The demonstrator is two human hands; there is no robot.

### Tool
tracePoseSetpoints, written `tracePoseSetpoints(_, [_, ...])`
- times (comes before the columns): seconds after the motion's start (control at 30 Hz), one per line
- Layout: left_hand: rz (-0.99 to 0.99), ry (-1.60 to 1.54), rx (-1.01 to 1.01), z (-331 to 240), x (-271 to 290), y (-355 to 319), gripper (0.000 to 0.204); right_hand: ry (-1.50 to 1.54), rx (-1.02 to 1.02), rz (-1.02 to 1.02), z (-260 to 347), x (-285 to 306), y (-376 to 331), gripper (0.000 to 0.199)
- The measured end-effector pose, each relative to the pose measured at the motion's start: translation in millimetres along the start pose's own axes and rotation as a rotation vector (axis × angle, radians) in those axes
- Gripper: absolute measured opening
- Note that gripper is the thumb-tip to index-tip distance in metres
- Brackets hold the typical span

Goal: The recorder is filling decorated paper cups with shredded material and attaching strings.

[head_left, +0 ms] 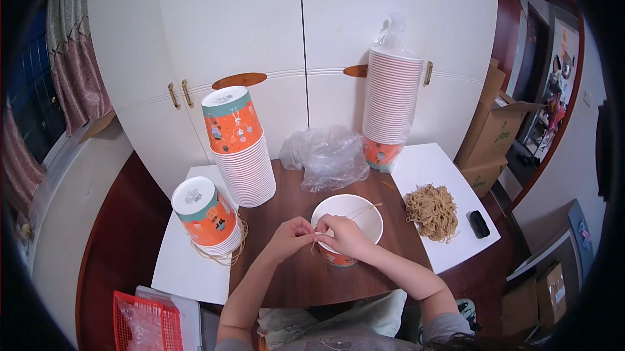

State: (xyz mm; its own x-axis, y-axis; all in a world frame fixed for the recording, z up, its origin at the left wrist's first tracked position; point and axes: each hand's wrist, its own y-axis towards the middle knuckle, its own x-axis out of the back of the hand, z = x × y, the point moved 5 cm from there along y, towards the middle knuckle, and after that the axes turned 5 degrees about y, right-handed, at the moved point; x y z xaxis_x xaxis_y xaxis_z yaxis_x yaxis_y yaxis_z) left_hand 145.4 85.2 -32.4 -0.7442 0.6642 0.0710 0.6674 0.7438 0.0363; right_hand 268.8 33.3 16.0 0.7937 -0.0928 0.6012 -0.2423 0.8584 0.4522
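A white paper bowl [355, 213] with an orange printed outside stands upright on the brown table [286, 279], just in front of me. My left hand [291, 235] and my right hand [344, 234] meet at its near rim, fingers pinched together on a thin tan rubber band [313, 244]. A second band lies across the bowl's inside. A heap of tan rubber bands [431, 210] rests on the white board to the right.
Two upside-down stacks of orange bowls [239, 146] [207, 216] stand at left, one with loose bands at its base. A tall wrapped stack [390, 100] and crumpled plastic [329, 156] are behind. A black object [479, 224] lies at right. A red basket [147, 322] sits lower left.
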Motion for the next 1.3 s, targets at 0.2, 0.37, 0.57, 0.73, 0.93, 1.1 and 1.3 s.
tracePoseSetpoints(0.2, [-0.043, -0.069, 0.034, 3, 4, -3, 0.017, -0.024, 0.042, -0.011, 3, -3, -1, 0.018])
tracePoseSetpoints(0.37, [-0.203, 0.028, -0.030, 14, 9, -13, 0.017, -0.052, 0.036, -0.034, 0, -3, -1, 0.021])
tracePoseSetpoints(0.57, [-0.500, 0.493, -0.237, 8, -7, -39, 0.017, 0.115, -0.115, -0.059, -20, -8, -4, 0.023])
tracePoseSetpoints(0.73, [-0.556, 0.605, -0.243, 13, -15, -38, 0.012, 0.163, -0.111, -0.061, -19, -9, -4, 0.023])
tracePoseSetpoints(0.93, [-0.712, 0.527, -0.361, 5, -8, -40, 0.010, 0.153, -0.131, -0.035, -24, -10, -5, 0.023])
tracePoseSetpoints(1.1, [-0.631, 0.388, -0.399, 7, -12, -35, 0.013, 0.184, -0.116, -0.057, -26, -11, -6, 0.022])
tracePoseSetpoints(1.3, [-0.470, 0.001, -0.262, 27, -10, -27, 0.013, 0.180, -0.119, -0.054, -25, -9, -6, 0.021])
